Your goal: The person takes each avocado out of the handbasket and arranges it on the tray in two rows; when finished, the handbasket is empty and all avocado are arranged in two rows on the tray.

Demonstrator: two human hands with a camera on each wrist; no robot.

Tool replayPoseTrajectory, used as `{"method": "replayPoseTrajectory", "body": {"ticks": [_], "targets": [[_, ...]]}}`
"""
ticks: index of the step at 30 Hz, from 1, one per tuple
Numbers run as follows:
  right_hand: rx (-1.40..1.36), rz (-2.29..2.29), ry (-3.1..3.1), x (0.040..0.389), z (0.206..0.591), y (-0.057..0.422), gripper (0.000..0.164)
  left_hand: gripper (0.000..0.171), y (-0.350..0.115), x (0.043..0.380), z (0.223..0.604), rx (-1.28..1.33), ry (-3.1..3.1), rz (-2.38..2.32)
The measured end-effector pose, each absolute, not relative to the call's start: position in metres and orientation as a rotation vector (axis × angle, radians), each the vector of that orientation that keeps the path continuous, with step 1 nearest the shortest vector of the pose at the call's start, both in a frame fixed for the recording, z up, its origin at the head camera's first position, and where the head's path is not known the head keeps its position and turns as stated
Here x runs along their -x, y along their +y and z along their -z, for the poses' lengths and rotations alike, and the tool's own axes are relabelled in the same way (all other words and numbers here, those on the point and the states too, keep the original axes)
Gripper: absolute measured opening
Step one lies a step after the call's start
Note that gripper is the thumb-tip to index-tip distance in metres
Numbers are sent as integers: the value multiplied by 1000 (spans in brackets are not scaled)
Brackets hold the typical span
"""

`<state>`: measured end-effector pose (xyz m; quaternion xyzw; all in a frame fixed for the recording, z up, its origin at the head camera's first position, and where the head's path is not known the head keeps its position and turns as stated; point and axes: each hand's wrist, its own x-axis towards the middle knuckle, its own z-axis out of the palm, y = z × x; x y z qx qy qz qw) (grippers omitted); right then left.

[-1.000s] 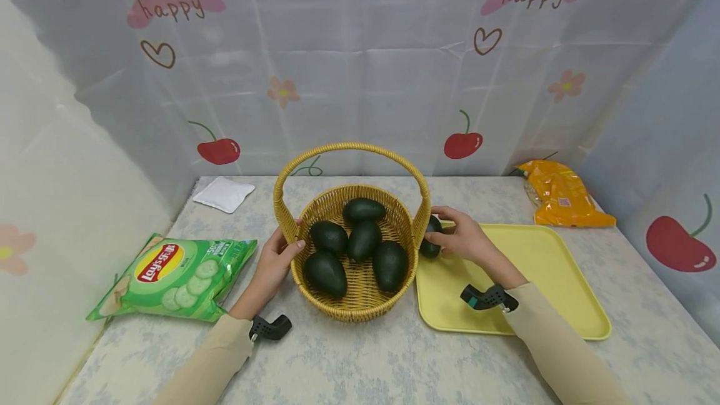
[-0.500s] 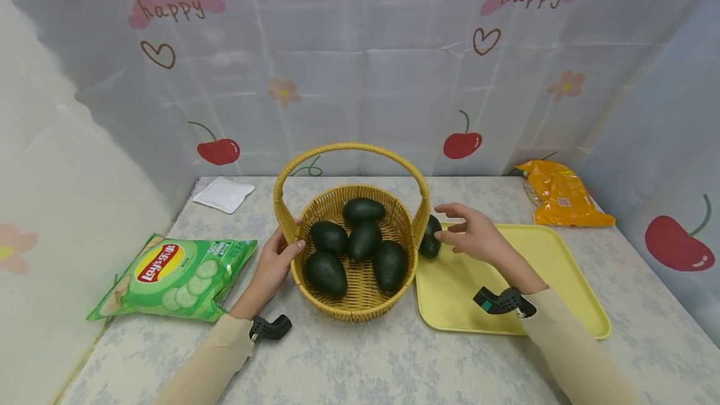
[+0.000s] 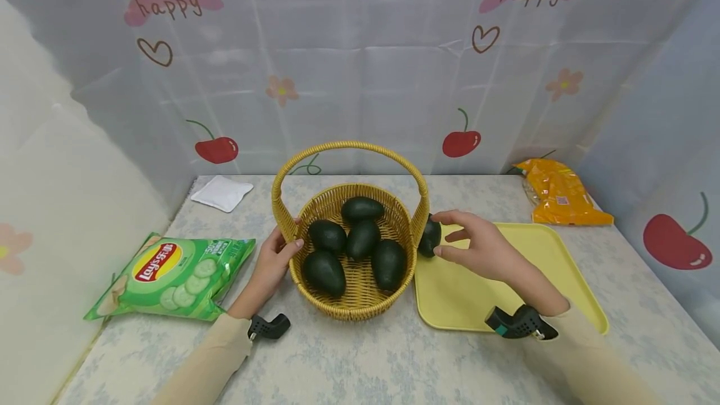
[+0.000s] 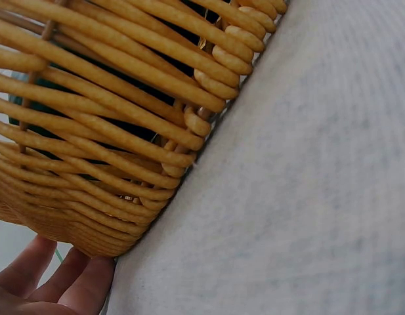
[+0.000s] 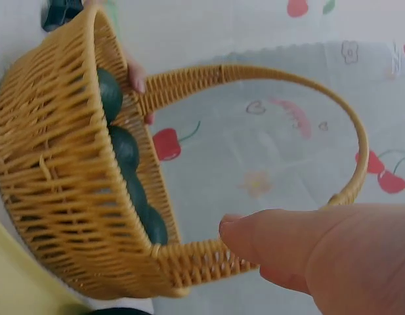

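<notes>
The yellow wicker basket (image 3: 351, 314) with a tall handle stands mid-table, several dark green avocados (image 3: 388, 265) inside it. My left hand (image 3: 271, 267) grips the basket's left side, thumb at the rim near the handle base; its fingers (image 4: 84, 285) lie against the outer wall in the left wrist view. One more avocado (image 3: 430, 236) lies just right of the basket, at the tray's left edge. My right hand (image 3: 478, 245) is beside that avocado, fingers apart and loosely bent, fingertips close to it; whether they touch cannot be told. The thumb (image 5: 268, 239) shows in the right wrist view.
A yellow tray (image 3: 467, 305) lies right of the basket, under my right hand. A green chips bag (image 3: 174, 277) is at the left, a white packet (image 3: 222, 193) at the back left, an orange packet (image 3: 565, 195) at the back right. A printed curtain (image 3: 360, 80) hangs behind.
My right hand was over the avocado beside the basket, drew back to the right, and is now close to it again, its wrist lower. Left hand and basket stay put.
</notes>
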<state>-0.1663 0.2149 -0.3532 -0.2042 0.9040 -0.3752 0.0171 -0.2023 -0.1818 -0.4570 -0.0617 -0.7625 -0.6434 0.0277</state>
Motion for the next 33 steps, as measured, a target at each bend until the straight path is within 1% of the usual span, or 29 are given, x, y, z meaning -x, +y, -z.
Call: {"method": "replayPoseTrajectory", "body": {"ticks": [3,9,11,20,27,33], "targets": [[664,1140,2828,162,349,210,51,54,-182,202,457,184,-2354,1990],[676,1080,2869,155,346,201,36,56,-182,203,457,192,-2366,1988],[712,1084,2850,154,347,196,34,56,-182,203,457,195,-2369,1987],[906,1126,2752,156,343,162,37,54,-183,204,459,196,-2346,1991],[983,1165,2585,162,349,129,45,54,-183,204,460,203,-2342,2011],[1025,1087,2529,168,359,101,53,54,-184,205,460,209,-2341,1999]]}}
